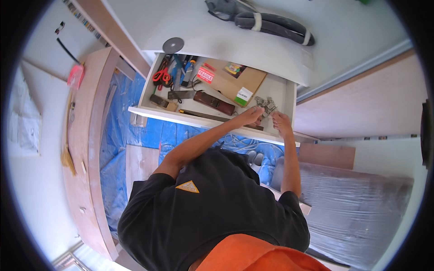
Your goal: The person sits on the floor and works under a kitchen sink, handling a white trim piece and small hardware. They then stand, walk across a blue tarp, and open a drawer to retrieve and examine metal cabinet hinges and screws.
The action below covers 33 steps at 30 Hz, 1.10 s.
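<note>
A white drawer [289, 101] stands pulled out in front of me, and both my hands are over its right front corner. My left hand [250, 116] is closed, fingertips pinched at the lower edge of a small heap of silvery metal fittings [266, 105], perhaps hinges. Just right of it, my right hand [281, 123] is closed too, its fingers curled beside the same heap. What either hand grips is too small to make out. A flat cardboard package [255, 82] with coloured labels lies behind the fittings. Left of my hands rests a brown hand plane [214, 103].
Red-handled scissors [162, 77] and several hand tools fill the drawer's left side. A grey disc [173, 45] and a dark padded bundle [266, 28] lie on the white surface beyond. Blue sheeting [118, 180] covers the floor. At right stands a plastic-wrapped panel [357, 198].
</note>
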### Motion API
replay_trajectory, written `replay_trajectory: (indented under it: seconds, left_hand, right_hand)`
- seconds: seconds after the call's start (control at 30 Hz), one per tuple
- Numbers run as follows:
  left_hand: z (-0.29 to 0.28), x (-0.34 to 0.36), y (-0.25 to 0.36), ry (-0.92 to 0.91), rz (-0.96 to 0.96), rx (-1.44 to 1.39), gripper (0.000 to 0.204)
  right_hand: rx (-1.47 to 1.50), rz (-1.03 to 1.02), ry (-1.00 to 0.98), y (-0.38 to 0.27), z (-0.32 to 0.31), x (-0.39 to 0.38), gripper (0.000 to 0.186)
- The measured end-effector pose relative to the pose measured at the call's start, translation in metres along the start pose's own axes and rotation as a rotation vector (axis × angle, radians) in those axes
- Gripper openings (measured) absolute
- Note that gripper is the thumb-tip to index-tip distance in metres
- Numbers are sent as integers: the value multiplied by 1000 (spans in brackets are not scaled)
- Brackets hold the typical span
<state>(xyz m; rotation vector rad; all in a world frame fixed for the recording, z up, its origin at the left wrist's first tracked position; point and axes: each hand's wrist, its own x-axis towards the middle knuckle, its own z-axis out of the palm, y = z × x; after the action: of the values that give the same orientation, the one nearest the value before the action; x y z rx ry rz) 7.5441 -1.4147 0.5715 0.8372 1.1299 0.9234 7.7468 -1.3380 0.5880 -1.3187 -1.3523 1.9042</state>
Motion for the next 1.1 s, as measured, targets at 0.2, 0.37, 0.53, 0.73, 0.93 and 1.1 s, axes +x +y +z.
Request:
replay_trajectory:
  seconds: [0.2, 0.37, 0.53, 0.73, 0.93, 1.1]
  left_hand:
    - [10, 38, -15, -111, -1, -573, 55]
    - [-5, 28, -18, -21, 284, -341, 43]
    - [-64, -56, 2, 361, 291, -140, 35]
    - [-94, -120, -1, 882, 627, 616, 31]
    - [-92, -110, -20, 945, 852, 974, 19]
    - [-97, -97, 0, 951, 775, 958, 21]
  right_hand:
    - [-364, -526, 203, -5, 49, -20, 20]
    - [-559, -694, 357, -4, 92, -19, 19]
    - [-557, -742, 490, 18, 117, -38, 18]
    - [-696, -1010, 594, 26, 127, -33, 16]
    - [-674, -1059, 627, 38, 124, -29, 16]
    - [-676, -1124, 716, 36, 121, -1, 17]
